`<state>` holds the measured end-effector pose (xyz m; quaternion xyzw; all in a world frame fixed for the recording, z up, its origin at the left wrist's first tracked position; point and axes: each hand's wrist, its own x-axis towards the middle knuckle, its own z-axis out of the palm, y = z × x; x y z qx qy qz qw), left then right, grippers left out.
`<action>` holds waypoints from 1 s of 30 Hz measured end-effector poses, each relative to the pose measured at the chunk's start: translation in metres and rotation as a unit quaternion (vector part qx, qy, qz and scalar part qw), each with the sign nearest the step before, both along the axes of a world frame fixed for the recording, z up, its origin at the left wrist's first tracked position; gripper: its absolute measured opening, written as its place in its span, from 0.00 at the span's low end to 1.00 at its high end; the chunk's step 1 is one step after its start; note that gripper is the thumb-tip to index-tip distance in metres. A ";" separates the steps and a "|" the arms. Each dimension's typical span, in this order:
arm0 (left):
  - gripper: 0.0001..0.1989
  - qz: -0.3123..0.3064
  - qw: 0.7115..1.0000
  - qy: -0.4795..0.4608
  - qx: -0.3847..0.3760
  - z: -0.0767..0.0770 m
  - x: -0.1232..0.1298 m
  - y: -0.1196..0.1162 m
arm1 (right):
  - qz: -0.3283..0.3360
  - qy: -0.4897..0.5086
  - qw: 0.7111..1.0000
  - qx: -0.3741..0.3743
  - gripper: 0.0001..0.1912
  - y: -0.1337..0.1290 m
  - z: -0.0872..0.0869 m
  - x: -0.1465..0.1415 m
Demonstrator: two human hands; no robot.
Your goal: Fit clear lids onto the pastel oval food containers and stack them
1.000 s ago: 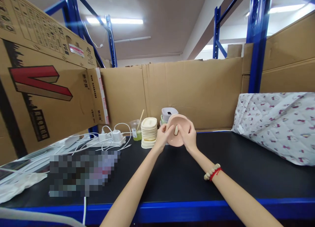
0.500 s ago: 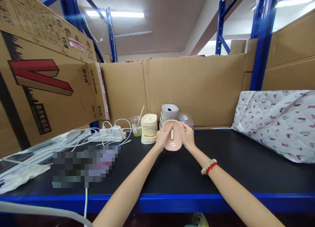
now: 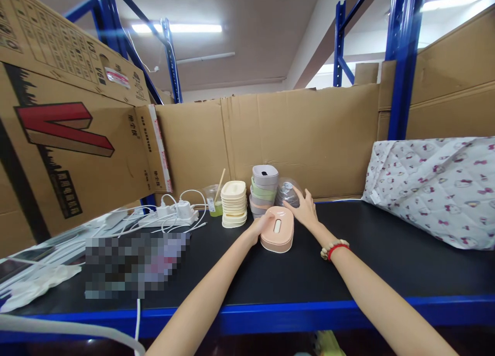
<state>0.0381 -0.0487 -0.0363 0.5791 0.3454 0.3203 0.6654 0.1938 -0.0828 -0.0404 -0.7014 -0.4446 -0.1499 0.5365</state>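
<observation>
From my remote seat I am watching the left hand gripping the far left rim of the pink dish; its own fingers are hiding that corner, so I am not making out the underside grip. The dish is sitting on the bench, its open face pointing up, its long axis and pale center slot running roughly near to far. Beyond the dish, slightly right, the right hand is hovering open, fingers spread, covering part of a clear plastic bowl; I cannot tell whether they are touching. Behind the dish, stacked containers are standing, their base partly hidden. Left of it, cream lids are standing stacked; farther left, pixelation is masking something.
</observation>
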 end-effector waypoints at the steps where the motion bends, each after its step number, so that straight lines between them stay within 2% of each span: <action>1: 0.11 -0.011 1.000 0.009 -0.003 0.000 0.001 -0.001 | 0.008 0.003 1.000 -0.002 0.31 0.001 -0.001 0.002; 6: 0.12 -0.034 0.999 0.023 -0.011 0.005 0.000 -0.007 | 0.045 0.007 0.999 0.031 0.25 0.002 -0.001 0.005; 10: 0.12 -0.030 0.999 0.010 -0.030 0.008 -0.003 -0.012 | 0.049 0.019 0.996 0.070 0.25 0.007 -0.005 0.007; 14: 0.11 -0.017 0.996 -0.068 -0.051 0.015 -0.004 -0.016 | 0.046 0.006 0.989 0.139 0.27 0.013 -0.008 0.013; 19: 0.10 0.055 0.976 -0.204 -0.060 0.034 -0.006 -0.022 | 0.020 0.000 0.958 0.286 0.29 0.005 0.004 0.003; 21: 0.08 0.114 0.961 -0.250 -0.020 0.040 -0.006 -0.023 | 0.034 -0.021 0.944 0.329 0.28 -0.002 0.011 -0.007; 23: 0.05 0.191 0.937 -0.290 0.031 0.044 -0.007 -0.023 | 0.076 -0.079 0.929 0.354 0.26 -0.008 0.016 -0.019; 26: 0.06 0.245 0.905 -0.339 0.070 0.047 -0.007 -0.024 | 0.149 -0.206 0.910 0.327 0.26 -0.013 0.019 -0.034; 28: 0.07 0.234 0.901 -0.356 0.076 0.047 -0.007 -0.026 | 0.186 -0.267 0.902 0.282 0.27 -0.014 0.017 -0.042; 30: 0.07 0.219 0.908 -0.348 0.074 0.047 -0.007 -0.028 | 0.211 -0.280 0.901 0.254 0.28 -0.014 0.014 -0.048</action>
